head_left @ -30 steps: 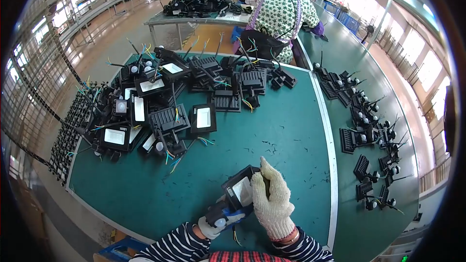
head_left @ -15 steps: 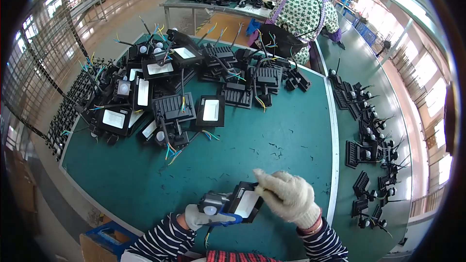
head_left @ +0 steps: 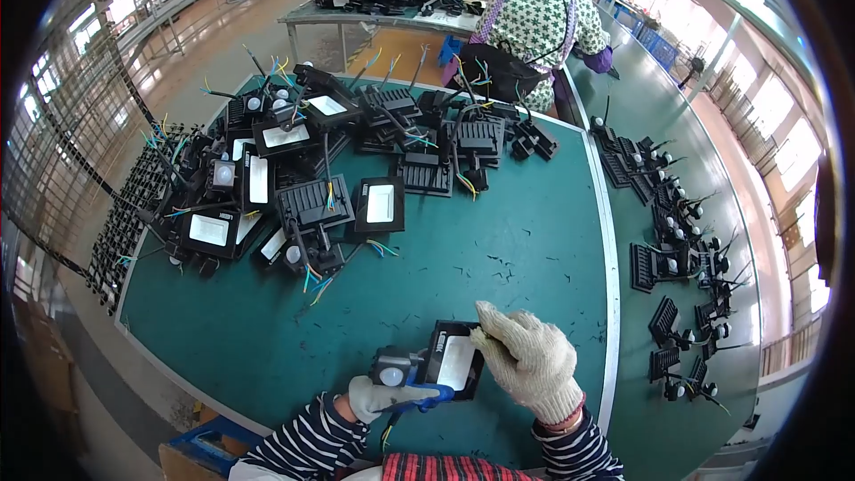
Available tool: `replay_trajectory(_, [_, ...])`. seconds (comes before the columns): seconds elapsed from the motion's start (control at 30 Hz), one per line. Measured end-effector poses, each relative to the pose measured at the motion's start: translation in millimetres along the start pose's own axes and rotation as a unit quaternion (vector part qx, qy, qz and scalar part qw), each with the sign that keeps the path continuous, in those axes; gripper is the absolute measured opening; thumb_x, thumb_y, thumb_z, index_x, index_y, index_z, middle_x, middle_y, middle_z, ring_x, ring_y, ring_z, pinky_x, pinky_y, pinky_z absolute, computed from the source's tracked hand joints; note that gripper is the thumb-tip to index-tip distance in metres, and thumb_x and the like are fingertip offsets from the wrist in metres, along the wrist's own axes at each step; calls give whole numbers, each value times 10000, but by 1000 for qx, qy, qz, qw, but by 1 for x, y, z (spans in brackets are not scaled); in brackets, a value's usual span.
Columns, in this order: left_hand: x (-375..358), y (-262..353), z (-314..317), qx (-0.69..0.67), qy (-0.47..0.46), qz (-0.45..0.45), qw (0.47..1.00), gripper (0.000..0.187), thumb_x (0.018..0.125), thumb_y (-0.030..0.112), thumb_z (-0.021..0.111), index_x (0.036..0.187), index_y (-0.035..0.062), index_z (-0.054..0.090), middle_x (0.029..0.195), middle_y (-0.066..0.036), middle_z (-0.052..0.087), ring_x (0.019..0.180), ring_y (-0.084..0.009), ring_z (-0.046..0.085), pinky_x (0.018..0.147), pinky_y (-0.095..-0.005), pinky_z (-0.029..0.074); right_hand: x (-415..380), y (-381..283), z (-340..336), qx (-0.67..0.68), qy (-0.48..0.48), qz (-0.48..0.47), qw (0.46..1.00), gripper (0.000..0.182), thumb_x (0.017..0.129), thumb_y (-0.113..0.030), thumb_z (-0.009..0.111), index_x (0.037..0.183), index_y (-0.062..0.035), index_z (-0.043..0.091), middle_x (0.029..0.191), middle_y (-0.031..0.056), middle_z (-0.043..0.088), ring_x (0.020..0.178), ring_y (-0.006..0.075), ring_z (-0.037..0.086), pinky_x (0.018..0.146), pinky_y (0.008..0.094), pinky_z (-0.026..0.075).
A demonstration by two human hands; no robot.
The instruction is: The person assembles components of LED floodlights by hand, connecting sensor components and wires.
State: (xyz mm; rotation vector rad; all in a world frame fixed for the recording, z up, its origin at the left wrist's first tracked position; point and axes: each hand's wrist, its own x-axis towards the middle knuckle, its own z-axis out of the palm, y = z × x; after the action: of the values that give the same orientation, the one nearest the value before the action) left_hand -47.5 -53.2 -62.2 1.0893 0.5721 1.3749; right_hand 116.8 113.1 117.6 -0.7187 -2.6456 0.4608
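My left hand [head_left: 392, 397], in a white and blue glove, is closed round a black floodlight [head_left: 456, 362] near the table's front edge. The lamp's pale panel faces up, and its sensor box [head_left: 393, 372] with a round white dome sits above my left fingers. Coloured wires hang below that hand. My right hand [head_left: 529, 360], in a cream knitted glove, is at the lamp's upper right edge with fingers bent together; what they hold, if anything, is hidden.
A heap of black floodlights [head_left: 380, 205] with coloured wire ends lies on the green table [head_left: 499, 254], among dark scraps. More lamps [head_left: 663, 321] line the bench on the right. A person [head_left: 534, 22] in a patterned top is ahead, beside another lamp-laden table [head_left: 303, 14].
The floodlight in my left hand has turned slightly more upright. My right hand has stayed at its edge. The whole view has shifted a little.
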Motion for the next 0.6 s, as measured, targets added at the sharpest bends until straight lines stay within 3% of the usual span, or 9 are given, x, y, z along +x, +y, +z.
replay_trajectory(0.03, [4, 7, -4, -106, -10, -36, 994, 423, 1037, 64, 396, 1425, -45, 523, 1482, -230, 488, 1322, -293, 539, 1085, -366, 455, 1, 1, 0, -19, -4, -17, 1000, 352, 906, -274, 735, 1223, -127, 691, 752, 65, 659, 590, 254, 670, 518, 354, 535])
replay_trajectory(0.1, [4, 12, -5, -158, -30, -52, 986, 422, 1031, 68, 442, 1431, -48, 509, 1490, -229, 477, 1343, -298, 520, 1098, -369, 440, 0, 8, 2, 3, 3, -37, 999, 349, 914, -275, 723, 1230, -129, 687, 774, 68, 669, 593, 254, 673, 518, 353, 536])
replay_trajectory(0.23, [-7, 16, 0, 50, -73, 25, 996, 479, 1034, 74, 507, 1489, -56, 432, 1571, -233, 380, 1415, -298, 447, 1153, -374, 368, 0, 15, 4, 53, -4, -58, 997, 335, 925, -276, 704, 1226, -129, 687, 812, 71, 682, 598, 261, 673, 519, 359, 539])
replay_trajectory(0.37, [-7, 17, 3, 229, -98, 90, 964, 515, 1047, 104, 524, 1515, -65, 392, 1594, -234, 360, 1441, -299, 421, 1188, -386, 326, 0, 6, 7, 39, 6, -67, 997, 370, 942, -300, 685, 1269, -129, 654, 834, 75, 685, 626, 273, 679, 533, 370, 551])
replay_trajectory(0.43, [-5, 21, 8, 111, -46, 11, 993, 527, 1051, 156, 525, 1511, -69, 398, 1577, -230, 386, 1428, -303, 436, 1189, -395, 329, -2, 0, 10, 39, 4, -46, 998, 382, 950, -306, 674, 1288, -131, 640, 833, 77, 682, 642, 272, 683, 539, 374, 553])
replay_trajectory(0.47, [-1, 36, 19, -47, 8, -82, 996, 544, 1050, 195, 533, 1507, -70, 404, 1569, -227, 398, 1419, -306, 446, 1186, -399, 335, -3, -2, 12, 39, 4, -37, 999, 388, 954, -310, 669, 1298, -133, 633, 833, 78, 681, 650, 272, 684, 542, 375, 554])
replay_trajectory(0.53, [4, 39, 25, -158, 69, -157, 973, 490, 1048, 166, 505, 1480, -58, 447, 1538, -211, 436, 1384, -292, 478, 1162, -392, 370, -8, -2, 17, 60, 8, -64, 996, 413, 948, -334, 675, 1299, -121, 630, 822, 75, 676, 654, 272, 683, 550, 375, 556])
replay_trajectory(0.6, [7, 18, 21, -64, 81, -128, 986, 403, 1046, 28, 434, 1435, -33, 521, 1493, -184, 490, 1331, -259, 525, 1119, -371, 427, -11, -3, 16, 80, -34, -82, 993, 439, 933, -351, 692, 1294, -107, 636, 800, 74, 671, 644, 270, 678, 549, 373, 554])
